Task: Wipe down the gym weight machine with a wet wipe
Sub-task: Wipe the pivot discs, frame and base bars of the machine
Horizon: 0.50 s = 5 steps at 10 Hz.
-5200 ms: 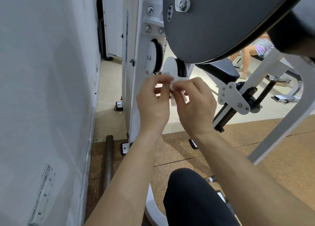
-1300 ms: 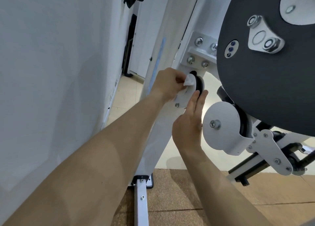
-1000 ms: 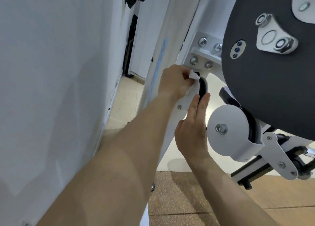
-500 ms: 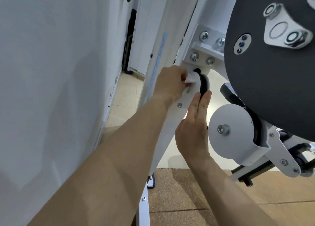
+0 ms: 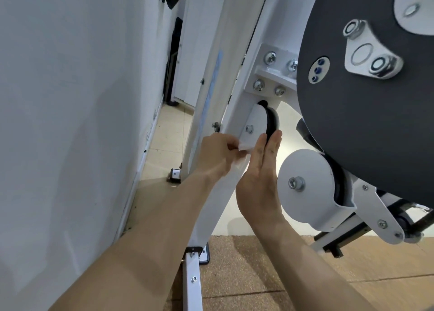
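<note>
The left hand [image 5: 220,155] is curled, its fingers and thumb pinching a white wipe [image 5: 243,149] that sits at its fingertips and is pressed to the lower edge of a small white cover [image 5: 254,125] on the machine [image 5: 237,104]. Part of the wipe hangs crumpled just below that pinch, between the two hands. The right hand [image 5: 258,179] stands just right of the left one, edge-on, with its fingers [image 5: 270,146] straight and pressed together. They point up, and their tips touch the black wheel [image 5: 272,121] behind the small cover. A bolt [image 5: 249,129] sits in the cover's face, just above the left fingertips. Right of the right hand, close to its wrist, is a larger round white cover [image 5: 307,186] with its own bolt. Above and right of both hands a big dark disc [image 5: 364,127] fills the view. Up from the hands, a white bracket [image 5: 270,73] carries four bolts. Left of the left hand a white post [image 5: 211,83] with a pale blue stripe leans upward. Farther left, a white wall [image 5: 70,99] runs along the forearm. Under both forearms lies brown floor [image 5: 270,278], with a white base bar [image 5: 193,285] below the left forearm.
</note>
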Motion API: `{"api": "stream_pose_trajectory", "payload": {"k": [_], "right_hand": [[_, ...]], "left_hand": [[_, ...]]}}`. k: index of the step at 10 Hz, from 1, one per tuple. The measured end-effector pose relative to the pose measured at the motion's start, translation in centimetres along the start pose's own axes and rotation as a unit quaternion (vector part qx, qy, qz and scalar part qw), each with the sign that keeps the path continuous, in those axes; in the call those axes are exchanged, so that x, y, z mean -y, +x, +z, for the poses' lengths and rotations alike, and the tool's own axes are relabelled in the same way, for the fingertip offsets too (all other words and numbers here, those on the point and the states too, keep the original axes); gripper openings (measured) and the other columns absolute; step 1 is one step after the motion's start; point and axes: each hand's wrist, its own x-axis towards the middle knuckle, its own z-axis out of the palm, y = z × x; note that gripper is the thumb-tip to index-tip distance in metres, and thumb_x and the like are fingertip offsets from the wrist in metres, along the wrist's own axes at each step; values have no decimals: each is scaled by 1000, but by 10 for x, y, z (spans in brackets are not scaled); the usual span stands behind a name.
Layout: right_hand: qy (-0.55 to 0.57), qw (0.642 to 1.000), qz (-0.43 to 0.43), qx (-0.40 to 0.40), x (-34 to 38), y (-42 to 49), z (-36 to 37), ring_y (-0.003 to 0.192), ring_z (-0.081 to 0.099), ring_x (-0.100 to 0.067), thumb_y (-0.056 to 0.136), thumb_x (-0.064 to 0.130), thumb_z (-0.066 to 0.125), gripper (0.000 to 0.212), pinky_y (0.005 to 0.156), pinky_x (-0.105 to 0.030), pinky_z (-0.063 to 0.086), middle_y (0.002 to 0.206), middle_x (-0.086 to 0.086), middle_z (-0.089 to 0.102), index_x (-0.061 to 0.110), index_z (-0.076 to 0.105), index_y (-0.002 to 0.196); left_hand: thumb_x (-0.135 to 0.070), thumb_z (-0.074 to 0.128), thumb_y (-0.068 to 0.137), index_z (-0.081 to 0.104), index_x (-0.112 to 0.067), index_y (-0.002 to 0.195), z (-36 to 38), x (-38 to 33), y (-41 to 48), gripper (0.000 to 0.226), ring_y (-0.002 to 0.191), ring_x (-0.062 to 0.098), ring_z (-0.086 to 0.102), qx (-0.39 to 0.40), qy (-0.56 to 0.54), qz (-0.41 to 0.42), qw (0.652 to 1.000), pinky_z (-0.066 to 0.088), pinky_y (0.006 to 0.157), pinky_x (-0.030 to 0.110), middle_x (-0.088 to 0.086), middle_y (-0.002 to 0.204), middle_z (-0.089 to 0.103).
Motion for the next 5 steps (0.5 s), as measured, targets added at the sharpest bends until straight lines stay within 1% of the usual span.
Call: {"api": "stream_pose_trajectory", "payload": {"k": [1, 2, 3, 4, 5], "right_hand": [[-131, 991, -31, 16, -5, -4, 4, 147, -9, -56, 82, -16, 33, 69, 124, -55, 12, 155, -45, -3, -22, 14, 148], [-210, 976, -35, 44, -3, -4, 1, 145, -8, -60, 91, -3, 28, 64, 122, -57, 11, 153, -48, 3, -27, 3, 145], [-198, 979, -39, 11, 0, -3, 0, 146, 4, -58, 90, -1, 35, 65, 121, -55, 19, 153, -48, 9, -26, 10, 145], [-19, 1000, 24, 0, 6, -3, 0, 152, 7, -42, 93, -5, 41, 64, 126, -36, 15, 158, -39, 11, -18, 15, 150], [84, 995, 49, -4, 9, 1, -2, 150, -3, -15, 106, 2, 36, 57, 115, -7, -5, 165, -23, 7, -8, 9, 155]], "left_hand": [[-30, 79, 85, 72, -19, 71, -8, -26, 10, 19, 59, 2, 61, -39, -43, 63, 996, 43, 58, 8, -8, 64, 68], [-26, 75, 89, 76, -20, 77, -12, -47, 23, 13, 63, -1, 62, -78, -60, 122, 988, 41, 59, 8, -12, 67, 68], [-24, 66, 95, 67, -26, 71, -8, -41, 33, 24, 72, 8, 67, -87, 33, 104, 990, 44, 62, 14, -10, 70, 67], [-24, 61, 98, 70, -21, 77, -3, -28, 28, 23, 72, 13, 67, -89, 62, 94, 990, 51, 66, 25, -4, 75, 70], [-16, 57, 97, 73, -12, 84, -7, -30, 28, 20, 72, 19, 66, -91, 119, 130, 980, 54, 67, 36, 3, 77, 70]]}}
